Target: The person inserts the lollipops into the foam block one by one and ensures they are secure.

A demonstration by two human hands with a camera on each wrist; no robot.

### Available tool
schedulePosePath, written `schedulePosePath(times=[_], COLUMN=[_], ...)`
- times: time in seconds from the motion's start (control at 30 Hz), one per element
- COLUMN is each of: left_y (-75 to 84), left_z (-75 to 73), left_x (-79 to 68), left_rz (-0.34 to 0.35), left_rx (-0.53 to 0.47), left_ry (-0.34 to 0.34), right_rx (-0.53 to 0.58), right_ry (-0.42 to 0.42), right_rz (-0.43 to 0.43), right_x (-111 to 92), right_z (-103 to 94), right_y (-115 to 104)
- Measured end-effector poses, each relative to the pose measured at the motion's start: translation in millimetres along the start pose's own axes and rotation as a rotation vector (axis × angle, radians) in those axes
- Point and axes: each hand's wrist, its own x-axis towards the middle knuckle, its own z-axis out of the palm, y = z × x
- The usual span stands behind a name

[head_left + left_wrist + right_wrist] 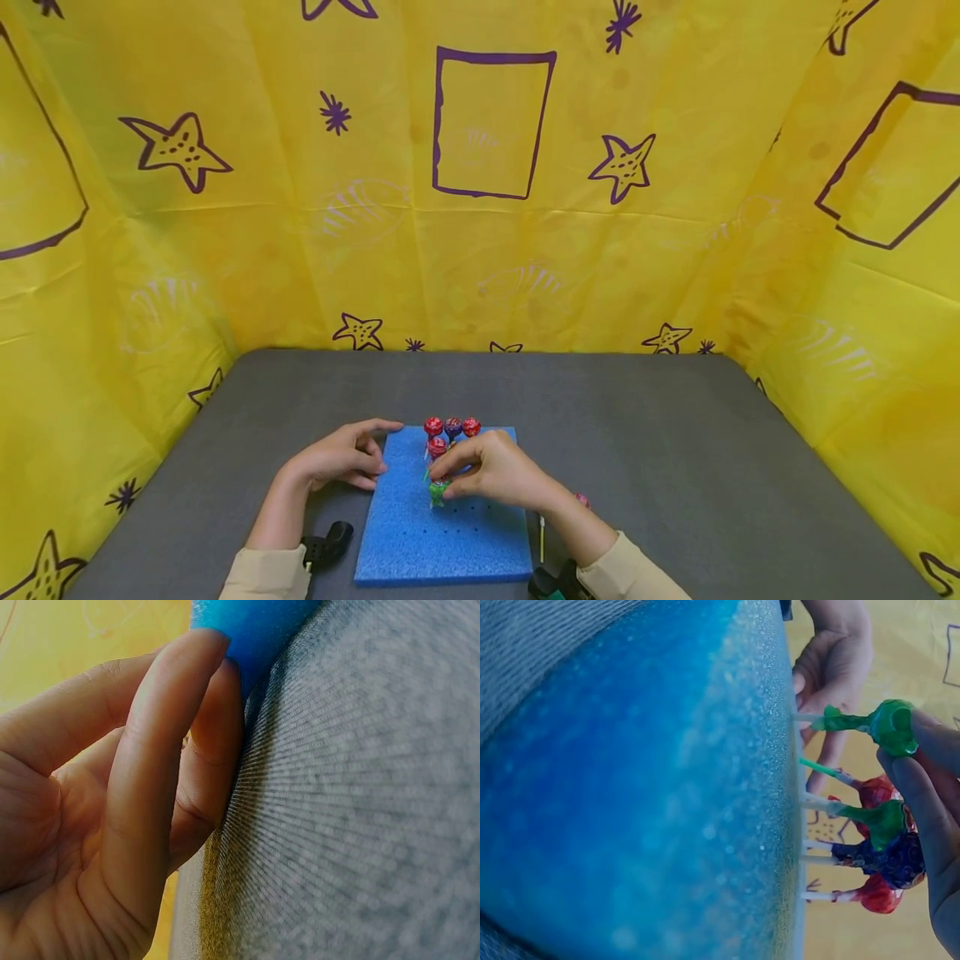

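Observation:
My right hand pinches a green-wrapped lollipop by its head between thumb and fingers. This lollipop's white stick stands in the blue foam board. Behind it in the head view, several lollipops stand upright in the board, among them a red one, a dark purple one and another red one. Another green lollipop shows in the right wrist view. My left hand touches the board's left edge, its index finger reaching the far left corner.
Rows of small holes dot the board's near half. Right of the board, partly behind my right forearm, a pink lollipop head and a pale stick lie on the grey table. Yellow patterned cloth encloses the table.

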Motion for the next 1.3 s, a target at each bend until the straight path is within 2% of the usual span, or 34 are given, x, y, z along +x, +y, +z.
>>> schedulePosePath(times=[0.67, 0.87, 1.3], left_y=[0.9, 1.2, 0.2], left_z=[-0.3, -0.4, -0.5], left_x=[0.0, -0.5, -0.8], left_rz=[0.011, 0.003, 0.009], left_rx=[0.004, 0.008, -0.005], left_ry=[0.0, 0.007, -0.002], right_rx=[0.067, 0.112, 0.093], right_ry=[0.031, 0.068, 0.161], right_rz=[-0.001, -0.005, -0.003], right_x=[-2.9, -5.4, -20.9], right_z=[-7.4, -16.8, -42.1], right_y=[-10.0, -13.3, -16.1])
